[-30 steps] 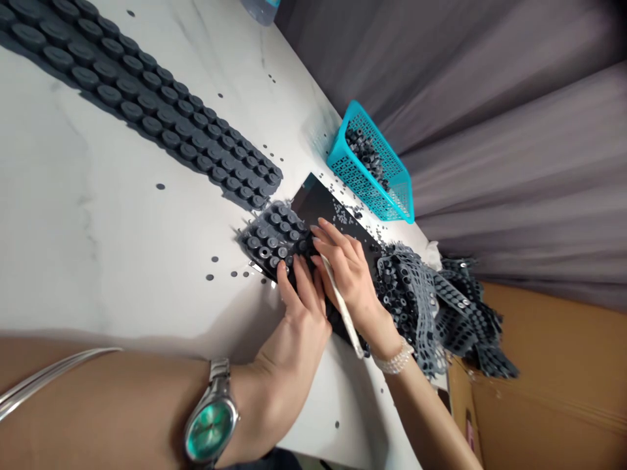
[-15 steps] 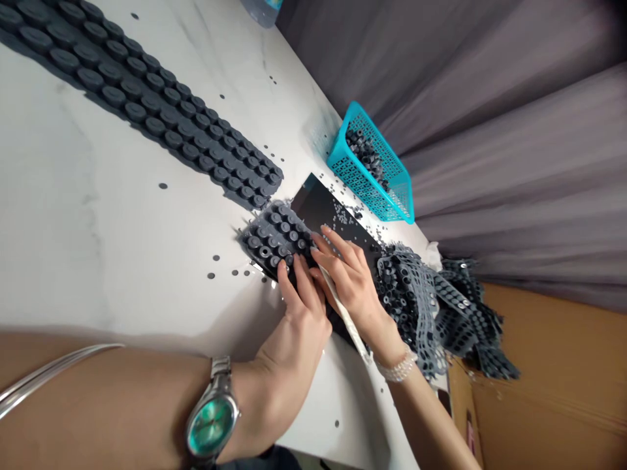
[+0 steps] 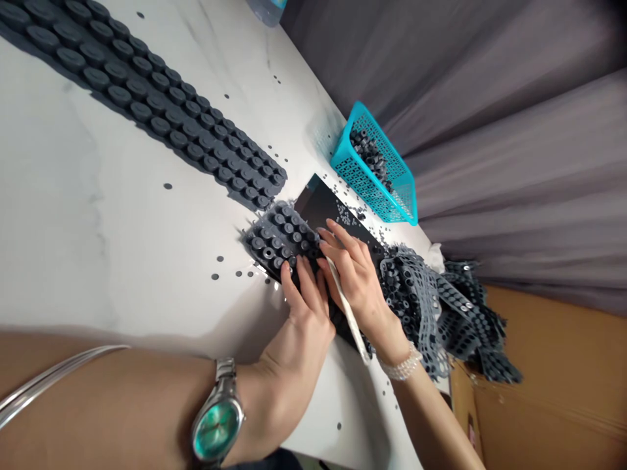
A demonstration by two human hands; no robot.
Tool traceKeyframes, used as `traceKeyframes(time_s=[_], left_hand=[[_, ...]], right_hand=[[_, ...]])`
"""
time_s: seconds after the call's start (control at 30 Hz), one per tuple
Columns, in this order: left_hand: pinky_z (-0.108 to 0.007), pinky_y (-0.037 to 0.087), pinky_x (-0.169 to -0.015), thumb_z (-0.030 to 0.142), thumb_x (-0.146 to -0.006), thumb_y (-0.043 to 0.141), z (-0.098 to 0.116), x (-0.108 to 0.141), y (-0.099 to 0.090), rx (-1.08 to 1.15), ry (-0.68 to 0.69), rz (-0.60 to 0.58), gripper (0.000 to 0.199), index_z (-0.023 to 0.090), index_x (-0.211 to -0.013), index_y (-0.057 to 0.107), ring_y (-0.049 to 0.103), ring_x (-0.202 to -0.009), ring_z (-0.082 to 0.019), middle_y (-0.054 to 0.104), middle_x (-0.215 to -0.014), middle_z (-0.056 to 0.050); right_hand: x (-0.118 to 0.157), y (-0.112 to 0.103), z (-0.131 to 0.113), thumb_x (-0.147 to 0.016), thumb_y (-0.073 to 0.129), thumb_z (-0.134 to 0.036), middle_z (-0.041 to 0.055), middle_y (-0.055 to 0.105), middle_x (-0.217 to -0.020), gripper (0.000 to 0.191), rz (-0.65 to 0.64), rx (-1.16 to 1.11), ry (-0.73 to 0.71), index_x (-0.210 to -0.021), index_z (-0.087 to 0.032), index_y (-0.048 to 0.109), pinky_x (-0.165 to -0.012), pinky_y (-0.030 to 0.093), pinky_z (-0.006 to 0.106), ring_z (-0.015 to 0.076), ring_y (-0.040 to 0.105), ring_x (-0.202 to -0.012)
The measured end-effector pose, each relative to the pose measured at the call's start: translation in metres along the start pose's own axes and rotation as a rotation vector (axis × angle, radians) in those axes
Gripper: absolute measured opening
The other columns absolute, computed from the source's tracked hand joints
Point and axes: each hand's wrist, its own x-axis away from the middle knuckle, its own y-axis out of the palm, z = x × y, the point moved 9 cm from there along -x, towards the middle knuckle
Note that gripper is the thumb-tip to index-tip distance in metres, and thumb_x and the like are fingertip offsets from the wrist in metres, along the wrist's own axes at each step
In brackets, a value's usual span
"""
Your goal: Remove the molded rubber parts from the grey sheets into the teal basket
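Resting the slightly parted fingers of the left hand (image 3: 304, 320) on a studded dark sheet (image 3: 277, 240) laid over a black board (image 3: 319, 201), too hidden at the thumb to tell of any pinch. Gripping a slim white stick (image 3: 350, 316) in the right hand (image 3: 361, 287), just beside the left, blocking part of the sheet. Flanked beyond the right fingertips by strewn grey bits (image 3: 344, 214) and a turquoise basket (image 3: 344, 158) of dark pieces (image 3: 371, 156), left of the fingers by a long studded strip (image 3: 186, 124) and loose discs (image 3: 220, 259), and right of them by heaped perforated sheets (image 3: 422, 297).
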Motion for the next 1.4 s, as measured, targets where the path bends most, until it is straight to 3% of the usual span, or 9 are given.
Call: traceKeyframes(time_s=[0.43,0.67,0.73,0.83,0.93,1.07,1.23,1.4], left_hand=[[-0.062,0.043,-0.105,0.011,-0.084,0.051,-0.001,0.001,0.002,0.084,-0.02,0.022,0.045,0.012,-0.128,0.062,0.052,-0.129,-0.038,0.062,-0.132,-0.019],[-0.056,0.054,-0.094,0.009,-0.083,0.048,0.003,-0.001,-0.006,-0.153,0.031,0.086,0.043,0.002,-0.123,0.064,0.063,-0.114,-0.039,0.064,-0.126,-0.024],[-0.057,0.053,-0.094,0.011,-0.084,0.049,0.004,0.0,-0.005,-0.154,0.033,0.084,0.044,0.002,-0.124,0.063,0.062,-0.115,-0.039,0.064,-0.126,-0.025],[-0.062,0.049,-0.097,0.018,-0.086,0.05,0.005,0.001,0.001,-0.116,0.029,0.07,0.044,0.002,-0.125,0.062,0.059,-0.12,-0.041,0.063,-0.126,-0.027],[-0.063,0.047,-0.099,0.022,-0.085,0.052,0.007,0.002,0.005,-0.096,0.031,0.071,0.046,0.002,-0.126,0.062,0.057,-0.122,-0.041,0.061,-0.128,-0.028],[-0.062,0.047,-0.099,0.022,-0.087,0.049,0.006,0.001,0.006,-0.136,0.025,0.053,0.045,0.003,-0.126,0.062,0.057,-0.122,-0.04,0.063,-0.126,-0.027],[-0.061,0.047,-0.1,0.013,-0.085,0.05,0.005,0.001,0.0,-0.087,0.029,0.055,0.041,0.004,-0.123,0.065,0.057,-0.122,-0.04,0.06,-0.132,-0.024],[-0.06,0.046,-0.102,0.012,-0.084,0.052,0.001,0.002,-0.003,0.019,-0.007,0.061,0.04,0.007,-0.121,0.067,0.057,-0.123,-0.039,0.062,-0.131,-0.022]], right_hand=[[0.002,0.004,-0.008,-0.098,0.046,-0.015,0.0176,0.06,-0.134,0.021,-0.03,0.031,-0.081,-0.118,-0.018,0.052,-0.099,0.046,0.044,0.0251,0.04,-0.141],[-0.003,0.005,-0.01,-0.098,0.044,-0.013,0.0187,0.061,-0.132,0.021,-0.015,0.065,-0.083,-0.117,-0.017,0.052,-0.101,0.046,0.043,0.024,0.042,-0.14],[0.0,0.004,0.004,-0.098,0.043,-0.014,0.0175,0.06,-0.133,0.021,0.053,0.09,0.006,-0.117,-0.019,0.052,-0.1,0.046,0.044,0.0238,0.044,-0.138],[0.016,-0.009,0.046,-0.1,0.039,-0.018,0.0164,0.064,-0.126,0.022,0.248,0.115,0.307,-0.118,-0.02,0.052,-0.098,0.048,0.048,0.0252,0.046,-0.136],[0.029,-0.01,0.069,-0.098,0.045,-0.024,0.016,0.063,-0.126,0.021,0.247,0.078,0.438,-0.117,-0.021,0.055,-0.1,0.048,0.053,0.028,0.041,-0.14],[0.02,-0.009,0.042,-0.097,0.048,-0.019,0.0156,0.057,-0.138,0.019,0.161,0.029,0.267,-0.114,-0.02,0.056,-0.103,0.046,0.051,0.0284,0.038,-0.141],[-0.005,-0.005,-0.006,-0.096,0.049,-0.013,0.0135,0.063,-0.131,0.023,0.075,-0.055,0.003,-0.118,-0.019,0.051,-0.099,0.047,0.045,0.025,0.044,-0.138],[-0.014,-0.001,-0.011,-0.096,0.047,-0.012,0.0147,0.064,-0.129,0.024,0.034,-0.054,-0.038,-0.118,-0.019,0.05,-0.097,0.047,0.045,0.026,0.042,-0.139]])
